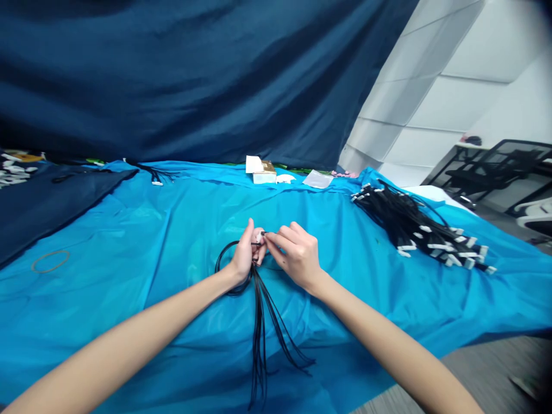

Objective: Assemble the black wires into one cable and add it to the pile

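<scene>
My left hand (pixel 245 253) is closed around a bundle of thin black wires (pixel 259 316), whose loose ends hang down over the front of the blue cloth. Part of the bundle bends into a loop left of the wrist. A small white connector (pixel 259 236) shows at the left fingertips. My right hand (pixel 297 253) meets it from the right, thumb and forefinger pinched on a short black wire end at the connector. Whether that wire sits inside the connector is too small to tell.
Blue cloth (pixel 194 218) covers the work surface. At right lies a big pile of black cables with white connectors (pixel 414 224). Toward the back are a small open box (pixel 264 175), a clear bag (pixel 318 179) and several more wires (pixel 155 172). A rubber band (pixel 50 262) lies at left.
</scene>
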### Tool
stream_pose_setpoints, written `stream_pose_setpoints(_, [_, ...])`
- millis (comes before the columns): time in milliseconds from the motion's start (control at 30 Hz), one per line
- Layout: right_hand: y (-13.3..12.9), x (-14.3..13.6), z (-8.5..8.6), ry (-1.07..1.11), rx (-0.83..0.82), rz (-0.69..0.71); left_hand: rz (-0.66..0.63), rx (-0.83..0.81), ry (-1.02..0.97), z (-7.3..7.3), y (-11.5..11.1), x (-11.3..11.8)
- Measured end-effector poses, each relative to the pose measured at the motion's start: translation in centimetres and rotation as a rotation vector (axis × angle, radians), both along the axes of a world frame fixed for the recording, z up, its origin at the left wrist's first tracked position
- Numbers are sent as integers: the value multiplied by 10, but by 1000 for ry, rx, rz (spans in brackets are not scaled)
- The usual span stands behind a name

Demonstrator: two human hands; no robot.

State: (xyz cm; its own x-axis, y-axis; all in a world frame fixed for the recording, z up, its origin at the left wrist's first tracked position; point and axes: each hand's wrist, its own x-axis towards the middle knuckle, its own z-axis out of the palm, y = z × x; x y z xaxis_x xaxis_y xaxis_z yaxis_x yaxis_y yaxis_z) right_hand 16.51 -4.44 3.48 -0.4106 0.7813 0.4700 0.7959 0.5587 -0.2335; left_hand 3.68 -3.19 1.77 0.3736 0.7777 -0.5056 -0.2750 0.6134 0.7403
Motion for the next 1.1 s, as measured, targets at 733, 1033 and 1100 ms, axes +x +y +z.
stream_pose_setpoints(733, [1,-1,5,65,99,422,90,-181,-125,0,10,0])
stream_pose_setpoints(1033, [1,-1,6,96,96,477,71,-182,-166,-2,10,0])
stream_pose_setpoints(1100, [0,-2,5,146,33,444,56,-166,-189,-3,11,0])
